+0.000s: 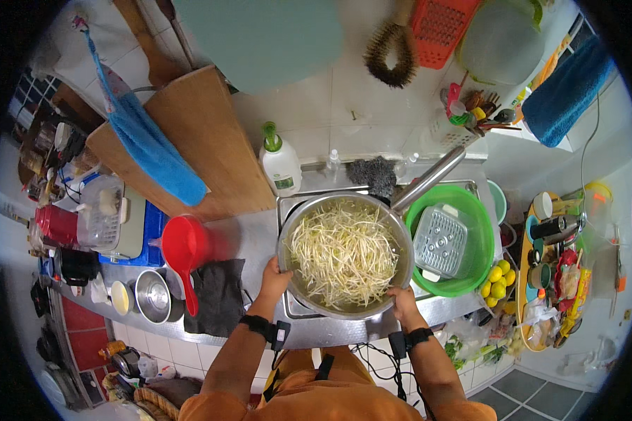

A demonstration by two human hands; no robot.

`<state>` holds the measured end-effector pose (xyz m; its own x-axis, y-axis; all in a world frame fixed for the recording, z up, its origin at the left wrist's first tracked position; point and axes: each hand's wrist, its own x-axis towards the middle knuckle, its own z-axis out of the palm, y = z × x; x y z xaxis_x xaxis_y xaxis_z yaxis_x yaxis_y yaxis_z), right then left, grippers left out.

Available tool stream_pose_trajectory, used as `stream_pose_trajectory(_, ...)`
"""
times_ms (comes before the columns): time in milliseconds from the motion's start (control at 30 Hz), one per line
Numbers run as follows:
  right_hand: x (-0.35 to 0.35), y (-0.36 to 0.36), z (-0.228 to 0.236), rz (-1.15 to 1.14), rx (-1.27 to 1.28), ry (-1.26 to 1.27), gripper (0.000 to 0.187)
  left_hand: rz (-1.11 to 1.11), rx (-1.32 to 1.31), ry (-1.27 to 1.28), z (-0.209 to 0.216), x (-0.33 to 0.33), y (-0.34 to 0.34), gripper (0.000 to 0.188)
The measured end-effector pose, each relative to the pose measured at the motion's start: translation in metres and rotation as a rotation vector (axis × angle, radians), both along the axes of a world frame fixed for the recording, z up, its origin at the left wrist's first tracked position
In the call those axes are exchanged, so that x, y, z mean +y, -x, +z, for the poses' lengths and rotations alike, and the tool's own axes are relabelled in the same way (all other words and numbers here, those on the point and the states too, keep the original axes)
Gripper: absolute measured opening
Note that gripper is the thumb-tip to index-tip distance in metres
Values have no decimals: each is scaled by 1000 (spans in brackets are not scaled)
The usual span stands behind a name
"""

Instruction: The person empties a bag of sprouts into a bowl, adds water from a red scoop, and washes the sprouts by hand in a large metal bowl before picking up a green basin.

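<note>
“Two closed grips, left hand [277,278] near-left and right hand [403,306] near-right, hold the metal bowl [404,256] by its rim. How do the bean sprouts [343,256] inside stay put?”

“Probably if the person keeps it level over the sink [292,306], clear of the green basin [483,256] at right.”

Two hands [277,276] [403,303], one sprout heap [344,256], two blue towels [147,140] [567,91].

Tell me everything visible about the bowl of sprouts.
The bowl is round, wide and silvery, apparently metal. Heaped with pale sprouts, it is held roughly level over the sink. The left hand grips its left side, the right hand its lower right. A metal tube meets its upper-right rim in view; contact is unclear. Its underside is hidden.
</note>
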<state>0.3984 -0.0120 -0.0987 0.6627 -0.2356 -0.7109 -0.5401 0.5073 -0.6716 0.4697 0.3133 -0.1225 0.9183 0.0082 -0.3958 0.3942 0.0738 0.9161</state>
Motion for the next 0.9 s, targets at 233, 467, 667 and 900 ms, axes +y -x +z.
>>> stream_pose_trajectory(233, 4, 13, 14, 65, -106, -28, 38, 99, -63, 64, 21, 14, 41, 50)
stream_pose_trajectory(467, 16, 32, 35, 159, -139, -23, 41, 171, 57, -49, 71, 32, 100, 44)
stream_pose_trajectory(667, 49, 41, 34, 260, -100, -49, 46, 345, -13, 84, 72, 63, 146, 41)
stream_pose_trajectory(900, 97, 55, 38, 439, -98, -159, 43, 333, 88, -63, 91, 118, 164, 41)
